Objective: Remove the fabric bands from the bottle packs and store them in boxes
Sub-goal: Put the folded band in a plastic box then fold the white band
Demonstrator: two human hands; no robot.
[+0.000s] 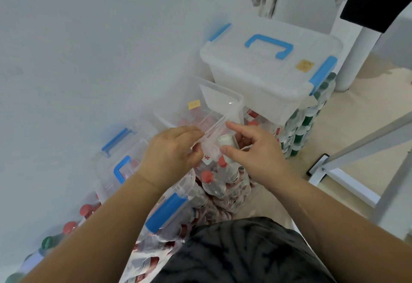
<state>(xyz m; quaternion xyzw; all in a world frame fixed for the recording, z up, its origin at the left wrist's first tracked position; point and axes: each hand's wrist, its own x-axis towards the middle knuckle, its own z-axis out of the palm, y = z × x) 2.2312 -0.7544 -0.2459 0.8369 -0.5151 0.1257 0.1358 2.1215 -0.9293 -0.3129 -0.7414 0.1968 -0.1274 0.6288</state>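
Observation:
My left hand [171, 151] has its fingers curled around a pale, translucent fabric band [210, 146] just above a pack of red-capped bottles [214, 180]. Close beside it, my right hand [256, 155] pinches a small rolled white band [225, 140] between thumb and fingers, with the index finger stretched out. Both hands hover at the near edge of an open clear box [223, 101] with a yellow sticker, which sits on the bottle packs. Whether the translucent band still wraps the pack is hidden by my hands.
A closed clear box with blue handle and latches [267, 64] rests on green-capped bottles [298, 131] at the right. A second lidded box with blue latches [124, 166] lies left. More red-capped packs [87, 210] line the wall. A white table leg [356, 59] and metal frame [361, 146] stand right.

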